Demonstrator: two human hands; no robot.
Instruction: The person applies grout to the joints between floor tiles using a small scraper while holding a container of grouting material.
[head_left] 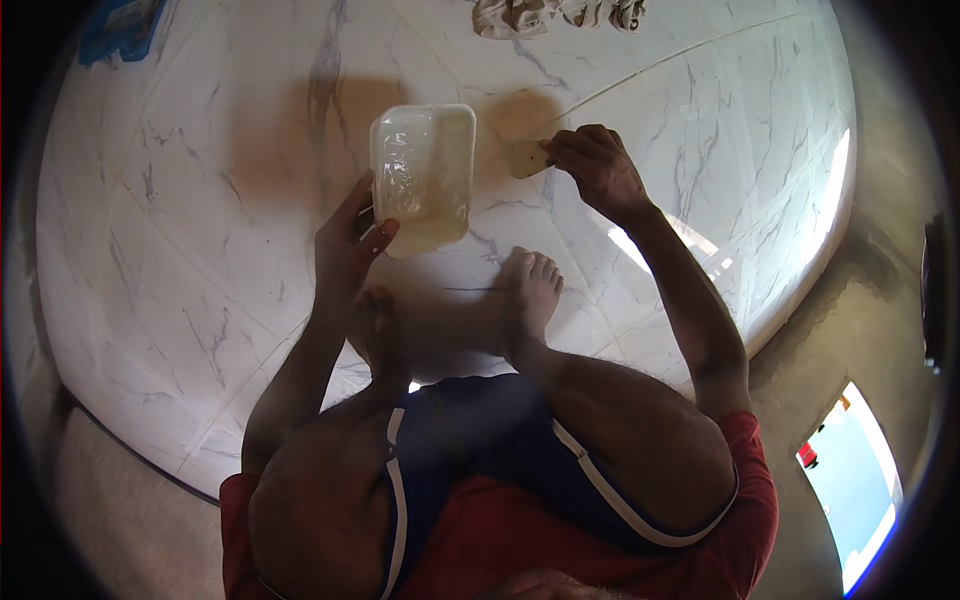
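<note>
On the left, the person's left hand (345,245) grips a translucent, rectangular plastic tub (425,180) by its left edge, the thumb lying over the near side and the fingers partly hidden behind it. The tub sits between the two hands, just right of the left one, and looks lifted off the floor, its surface glossy; I can't make out whether its hollow or its base faces up. On the right, the right hand (598,170) is closed in a pinch on the right edge of a small, flat beige piece (528,158) with dark specks. That piece stands near the tub, a gap between them.

I count one tub, one beige piece, two hands and two bare feet. The left foot (375,320) is in shade below the left hand; the right foot (538,290) rests below and right of the tub.

Around them, from the left: one blue object (120,30) at the far edge, too cut off to name; the white, grey-veined marble-patterned floor (180,300); then crumpled pale cloth (510,17) at the top, whose pieces I can't count; and, far right, a bright opening (850,490) beyond grey ground (800,340). The bent knees, blue shorts (480,430) and red shirt (490,520) cover the near side, while nothing lies between the tub and the beige piece.
</note>
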